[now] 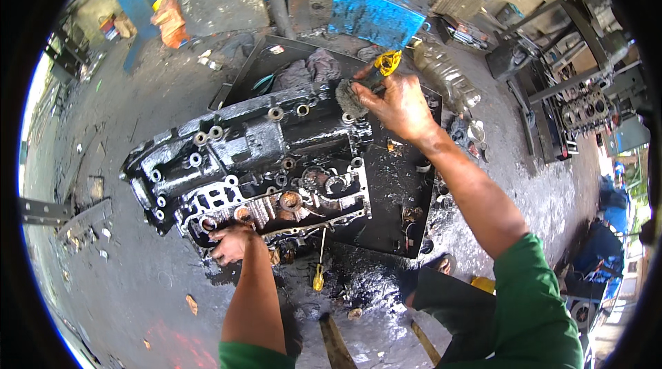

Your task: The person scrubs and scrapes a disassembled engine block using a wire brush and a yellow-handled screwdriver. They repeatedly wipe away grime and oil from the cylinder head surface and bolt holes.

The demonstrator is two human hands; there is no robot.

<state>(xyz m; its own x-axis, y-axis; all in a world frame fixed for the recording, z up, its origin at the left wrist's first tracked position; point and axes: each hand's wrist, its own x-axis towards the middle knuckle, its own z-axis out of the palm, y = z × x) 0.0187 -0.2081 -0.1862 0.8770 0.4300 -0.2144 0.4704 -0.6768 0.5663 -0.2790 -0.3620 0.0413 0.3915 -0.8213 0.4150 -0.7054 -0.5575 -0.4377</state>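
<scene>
Here we have the engine casting (265,141), lying across the black tray (386,214), and it looks properly heavy and stiff, its wet black sheen promising a slippery hold; we'd favour the thick outer walls near both ends over those thin-edged flanges. Our right hand (400,103) has its grip closed round a yellow-ended tool (388,63), a fuzzy grey wad (350,98) right at the fingertips, maybe one piece with it. Our left hand (234,243) bends over the casting's near-left corner, its grip partly hidden; we can't tell if it's clasping. Round bosses, ribbed metal, rusty-brown rings everywhere!
</scene>
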